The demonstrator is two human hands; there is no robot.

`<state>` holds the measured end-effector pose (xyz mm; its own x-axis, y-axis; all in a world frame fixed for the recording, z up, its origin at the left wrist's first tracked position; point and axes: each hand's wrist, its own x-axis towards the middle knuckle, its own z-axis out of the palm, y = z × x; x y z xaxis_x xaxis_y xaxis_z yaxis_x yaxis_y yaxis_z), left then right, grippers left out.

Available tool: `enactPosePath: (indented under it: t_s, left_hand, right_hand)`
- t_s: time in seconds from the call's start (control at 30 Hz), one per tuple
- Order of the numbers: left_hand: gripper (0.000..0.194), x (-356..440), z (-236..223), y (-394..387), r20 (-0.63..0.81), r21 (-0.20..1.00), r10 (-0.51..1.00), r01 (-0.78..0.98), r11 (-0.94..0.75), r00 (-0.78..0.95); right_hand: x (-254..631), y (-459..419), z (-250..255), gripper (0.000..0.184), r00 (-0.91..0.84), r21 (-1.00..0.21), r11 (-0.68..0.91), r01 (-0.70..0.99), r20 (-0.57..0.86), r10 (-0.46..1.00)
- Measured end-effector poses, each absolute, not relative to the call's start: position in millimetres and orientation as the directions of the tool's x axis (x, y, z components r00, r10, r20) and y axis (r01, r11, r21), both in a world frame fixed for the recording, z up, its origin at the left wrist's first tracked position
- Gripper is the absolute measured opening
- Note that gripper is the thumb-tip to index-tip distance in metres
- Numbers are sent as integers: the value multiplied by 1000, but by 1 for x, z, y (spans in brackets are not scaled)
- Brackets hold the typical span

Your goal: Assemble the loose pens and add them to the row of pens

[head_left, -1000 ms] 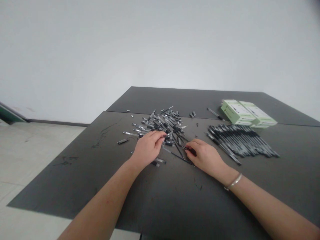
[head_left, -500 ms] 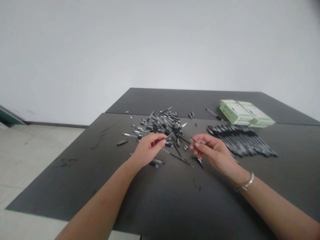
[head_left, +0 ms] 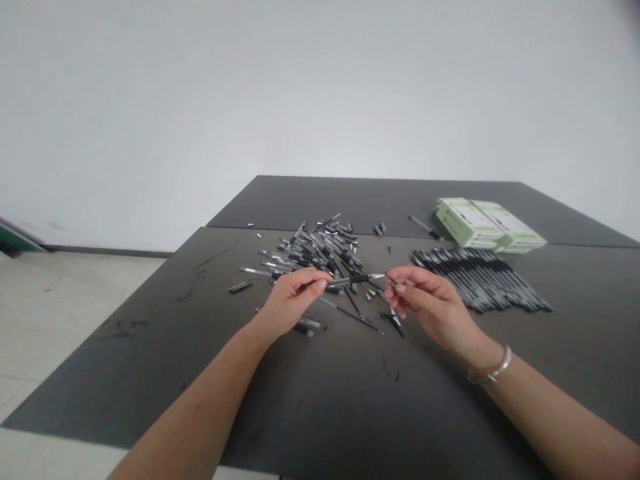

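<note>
My left hand [head_left: 295, 299] pinches the rear of a pen barrel [head_left: 357, 279], clear with a black grip and a silver conical tip that points right. My right hand [head_left: 425, 300] is closed, thumb against fingers, on a small thin dark pen part [head_left: 391, 279]; its exact kind is too small to tell. The pen's tip meets or nearly meets this piece at the right fingertips. Behind and below the hands lies a loose pile of pen parts [head_left: 305, 252]: barrels, caps and silver tips. A thin refill [head_left: 353, 316] rests on the table between the hands.
On the right, a row of pens [head_left: 480, 277] lies side by side. Two light green boxes [head_left: 473, 230] stand behind it, with a single pen [head_left: 424, 225] to their left. A black cap [head_left: 241, 287] lies left of the pile. The dark table [head_left: 320, 407] meets a white wall.
The pen in my left hand has swung from pointing up and right to nearly level, its tip now at my right fingertips. Both hands keep their hold; the view has shifted slightly.
</note>
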<state>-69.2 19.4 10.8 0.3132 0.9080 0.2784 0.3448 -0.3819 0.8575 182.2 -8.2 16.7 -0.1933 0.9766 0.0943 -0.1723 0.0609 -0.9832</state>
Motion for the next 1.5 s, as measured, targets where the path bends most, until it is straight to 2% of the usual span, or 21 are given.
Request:
enactPosePath:
  t_s: [0.17, 0.43, 0.67, 0.87, 1.5]
  left_hand:
    - [23, -70, 12, 19, 286, 851, 903, 348, -393, 321]
    - [22, -70, 13, 19, 317, 828, 881, 350, -438, 352]
    - [22, -70, 13, 19, 302, 798, 853, 377, -471, 425]
    - [21, -69, 12, 20, 298, 779, 846, 400, -484, 443]
    - [24, -64, 1, 19, 199, 823, 879, 413, -389, 433]
  right_hand:
    - [185, -8, 14, 15, -193, -981, 97, -169, 130, 973]
    - [187, -7, 6, 19, -192, -984, 162, -72, 173, 966]
    - [183, -12, 15, 21, -145, -960, 216, 180, 191, 971]
    - [177, -14, 17, 20, -147, -922, 281, 266, 250, 957]
    - [177, -11, 4, 25, -165, -965, 194, 175, 165, 972]
